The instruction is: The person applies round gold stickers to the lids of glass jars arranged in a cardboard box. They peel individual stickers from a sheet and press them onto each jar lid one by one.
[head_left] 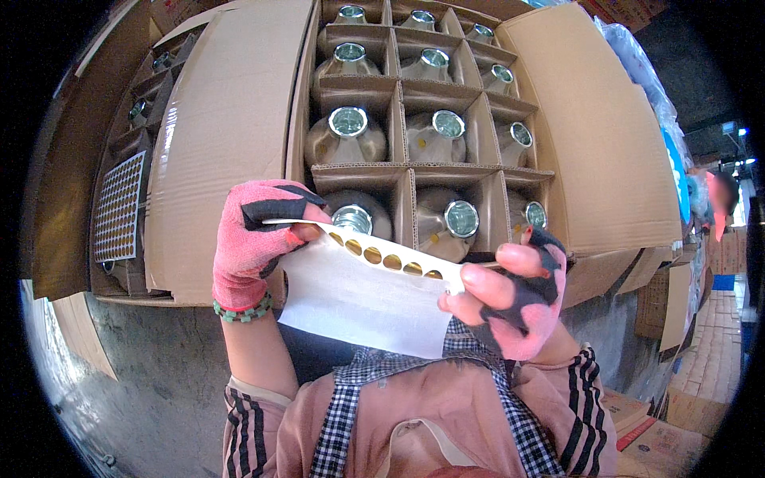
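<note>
White sticker sheet (362,299) (gold round labels) before open brown carton (598,127).

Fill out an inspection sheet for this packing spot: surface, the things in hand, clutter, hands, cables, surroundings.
Surface: grey concrete floor under the open cardboard carton.
Things in hand: white sticker sheet with a row of round gold stickers along its top edge, held over the carton; bottles with silver caps stand in its divider cells.
Clutter: a second sticker sheet lies on the neighbouring carton to the left.
Hands: left hand and right hand, both in pink fingerless gloves, pinch the sheet at either end.
Cables: nothing seen.
Surroundings: stacked cartons at right; another person, far right.
</note>
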A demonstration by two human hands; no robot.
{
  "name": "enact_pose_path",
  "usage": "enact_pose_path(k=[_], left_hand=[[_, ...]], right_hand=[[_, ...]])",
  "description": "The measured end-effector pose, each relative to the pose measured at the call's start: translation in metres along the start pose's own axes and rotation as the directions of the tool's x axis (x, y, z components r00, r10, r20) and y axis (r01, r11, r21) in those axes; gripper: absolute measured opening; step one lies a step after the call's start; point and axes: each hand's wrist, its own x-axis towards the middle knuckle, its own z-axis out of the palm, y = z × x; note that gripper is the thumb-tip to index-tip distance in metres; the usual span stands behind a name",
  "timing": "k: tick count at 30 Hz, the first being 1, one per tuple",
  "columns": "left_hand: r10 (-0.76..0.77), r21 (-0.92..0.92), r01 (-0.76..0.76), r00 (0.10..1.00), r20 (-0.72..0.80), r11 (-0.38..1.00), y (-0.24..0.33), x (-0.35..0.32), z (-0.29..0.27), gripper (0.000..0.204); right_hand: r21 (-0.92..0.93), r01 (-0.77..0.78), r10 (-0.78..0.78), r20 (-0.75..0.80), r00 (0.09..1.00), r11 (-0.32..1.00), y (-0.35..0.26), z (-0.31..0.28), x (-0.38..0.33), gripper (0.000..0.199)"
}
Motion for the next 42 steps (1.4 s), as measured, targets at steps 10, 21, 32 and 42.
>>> enact_pose_path(k=[10, 21, 32, 42], left_hand=[[-0.073, -0.023, 0.072, 0.996, -0.053, 0.997, 0.006, 0.001, 0.006, 0.023], [-0.038, 0.007, 0.039, 0.996, -0.085, 0.999, 0.008, 0.000, 0.009, 0.027], [-0.068, 0.009, 0.069, 0.992, -0.102, 0.998, 0.008, -0.002, 0.006, 0.025], [-0.130, 0.053, 0.134, 0.989, -0.072, 0.990, 0.017, 0.002, 0.021, 0.020]], right_hand=[[0.342, -0.851, 0.820, 0.285, 0.497, 0.398, 0.172, 0.006, -0.042, 0.045], [-0.590, -0.381, 0.696, 0.662, 0.277, 0.712, 0.236, 0.072, -0.096, 0.035], [-0.226, -0.696, 0.691, -0.115, 0.713, 0.681, 0.201, 0.024, -0.066, 0.021], [0.370, -0.619, 0.490, 0.389, 0.780, 0.692, 0.025, -0.011, 0.005, 0.053]])
